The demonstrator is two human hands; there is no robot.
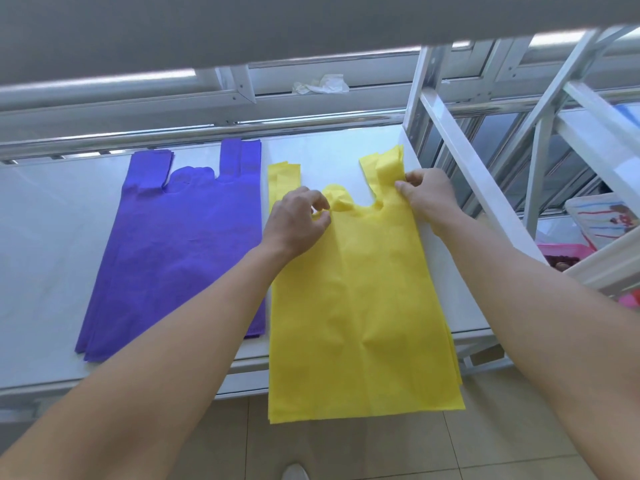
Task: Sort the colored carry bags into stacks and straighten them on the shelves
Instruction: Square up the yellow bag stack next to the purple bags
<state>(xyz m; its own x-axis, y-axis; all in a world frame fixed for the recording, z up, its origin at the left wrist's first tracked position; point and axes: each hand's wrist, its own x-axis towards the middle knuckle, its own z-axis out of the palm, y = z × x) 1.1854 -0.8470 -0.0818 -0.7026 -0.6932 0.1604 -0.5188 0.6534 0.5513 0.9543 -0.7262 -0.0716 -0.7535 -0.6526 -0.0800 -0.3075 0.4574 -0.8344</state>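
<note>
Yellow carry bags [363, 306] lie stacked on the white shelf [52, 237] beside the purple stack [180, 244], overhanging its front edge, both hands' fingers pinching the top corners, left hand [294, 223] and right hand [429, 195]; a tug could slide them off.

Left hand [298, 220] covers yellow bag's [363, 306] handle base; shoe [294, 472] cut off at bottom; basket [562, 251] contents unreadable.

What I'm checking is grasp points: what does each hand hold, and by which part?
Both pinch the top yellow bag: the left hand at the left rim of its neck cut-out, the right hand at the base of its right handle.
</note>
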